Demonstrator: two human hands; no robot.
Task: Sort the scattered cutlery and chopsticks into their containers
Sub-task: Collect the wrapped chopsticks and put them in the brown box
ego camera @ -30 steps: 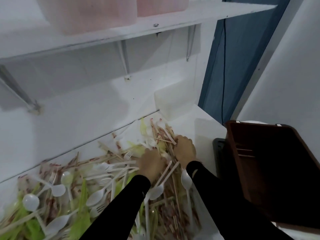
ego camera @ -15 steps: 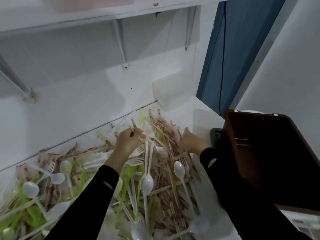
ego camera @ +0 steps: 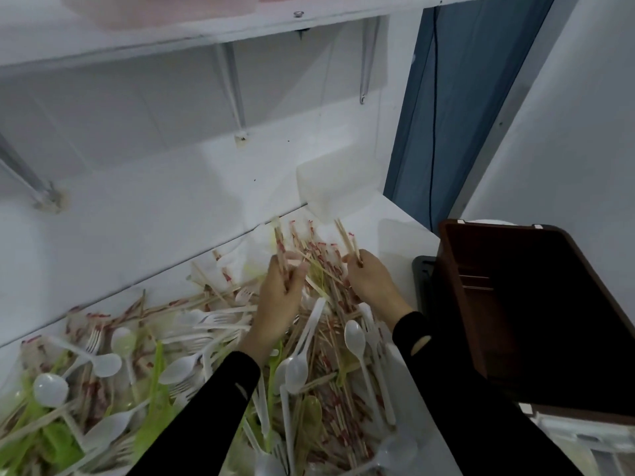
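**Over the pile [ego camera: 206, 338]: chopsticks [ego camera: 319, 255] being picked out**

On the white counter [ego camera: 405, 231] the pile lies mixed: chopsticks, white spoons [ego camera: 355, 338], forks [ego camera: 220, 317] and green pieces [ego camera: 158, 389], all overlapping.

Left hand [ego camera: 283, 290]: fingers curled round a small bundle [ego camera: 279, 245] of chopsticks in red-printed wrappers, ends pointing up and away.

Right hand [ego camera: 369, 283]: thumb and fingers pinch a pair [ego camera: 347, 238] of bare sticks, tilted, with the upper ends raised clear of the pile.

Both hands sit over the far end of the pile, near each other and apart.

Brown bin [ego camera: 536, 304]: stands just right of the counter with its top open, beside the right forearm. The interior is dark. Thin pale lines on its inner wall may be sticks lying inside; cannot confirm.

Step, as judged: gathering chopsticks out of the heap, early in the sort. Nearly all of the pile is unsorted, and spoons and forks lie untouched.

Next move, as judged: carry the held sticks to their container, probably the bin. This calls for a firm grip and lined-up ends, so that none catch the rim or slip out.

Risk: spoons lying across the sticks may drag along if more are pulled from underneath.
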